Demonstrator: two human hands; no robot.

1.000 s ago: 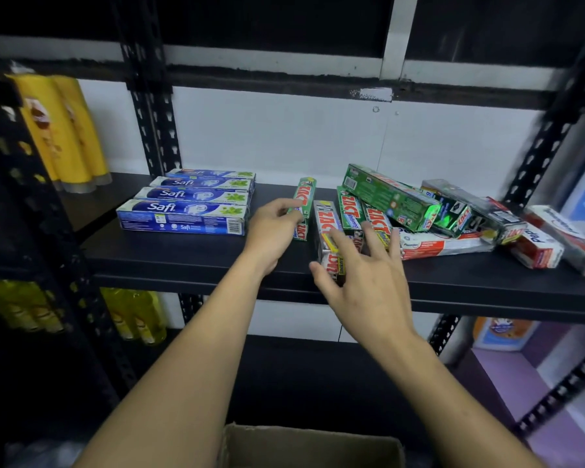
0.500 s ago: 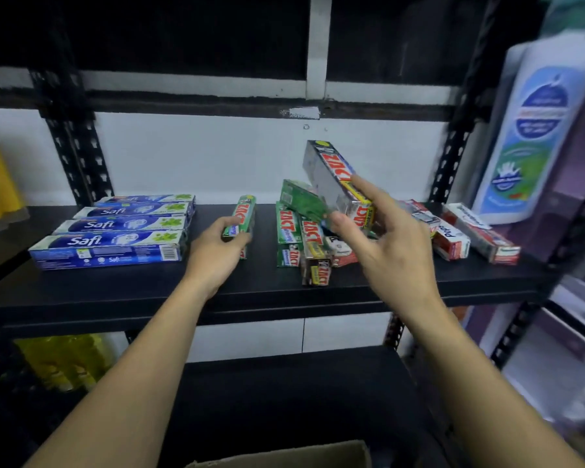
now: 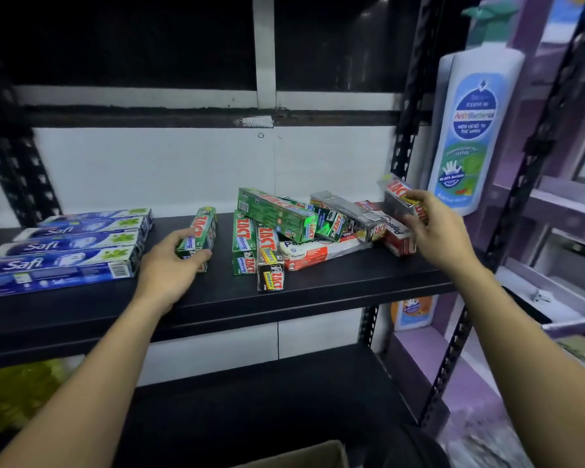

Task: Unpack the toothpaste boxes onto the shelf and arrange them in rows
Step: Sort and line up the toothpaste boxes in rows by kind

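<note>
On the black shelf (image 3: 335, 282), my left hand (image 3: 169, 265) holds the near end of a single green Zact toothpaste box (image 3: 201, 231) that lies pointing front to back. My right hand (image 3: 439, 231) grips a grey Zact box (image 3: 397, 197) raised above the shelf's right end. Between the hands lies a loose pile of Zact boxes (image 3: 277, 217), green and dark, with a white and red Pepsodent box (image 3: 321, 251) under them. Several blue Safi boxes (image 3: 68, 248) lie in a neat row at the left.
A large white antibacterial wash bottle (image 3: 470, 130) stands on the neighbouring purple rack at right. A black perforated upright (image 3: 409, 130) marks the shelf's right end. A cardboard box edge (image 3: 304, 457) shows at the bottom. Yellow packs (image 3: 17, 393) sit below left.
My right hand has carried the grey Zact box from above the pile to the right end of the shelf. My left hand stays on the single green box. The view turned rightward.
</note>
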